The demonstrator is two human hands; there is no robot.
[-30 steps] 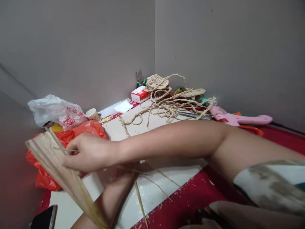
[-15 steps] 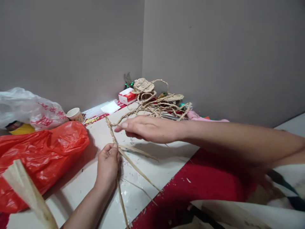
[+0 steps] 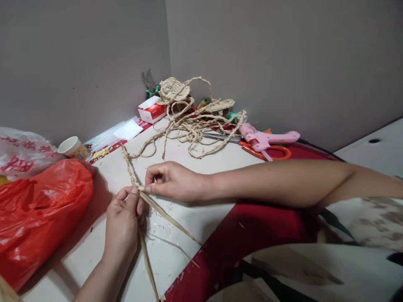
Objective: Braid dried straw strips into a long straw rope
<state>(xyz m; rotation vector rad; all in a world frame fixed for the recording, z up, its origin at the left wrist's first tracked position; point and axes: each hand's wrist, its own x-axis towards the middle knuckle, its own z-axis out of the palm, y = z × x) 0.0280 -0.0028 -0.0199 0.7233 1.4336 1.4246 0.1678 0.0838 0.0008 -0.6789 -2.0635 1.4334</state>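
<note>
two plain grey walls (image 3: 94, 54) meet in a corner behind a white board (image 3: 165, 264) laid on red cloth (image 3: 226, 239). at the board's middle the left hand (image 3: 121, 222) pinches the near end of a braided cord (image 3: 128, 165) between thumb and forefinger, and the right hand (image 3: 176, 182), just beside it, grips a short pale strip (image 3: 141, 188) at that same end. the cord lies on the board, stretching away from the left fingertips. a flat strand (image 3: 171, 219) slants rightward below the right hand; a narrow strand (image 3: 147, 264) drops toward the near edge, its upper part hidden by the left hand.

left of the left forearm, a bulky red bag (image 3: 53, 205) covers much of that side. behind it sit a white bag (image 3: 27, 153) with red print and a paper cup (image 3: 74, 149), then clear sticks (image 3: 102, 136) and a white sheet (image 3: 128, 130).

farther back are a red-and-white box (image 3: 152, 110), green-marked pliers (image 3: 151, 86) and a tangled heap of cord (image 3: 195, 130). to its right, a pink glue gun (image 3: 270, 137) rests across orange-handled scissors (image 3: 285, 152), beyond the right forearm. small scraps dot the board and cloth.
</note>
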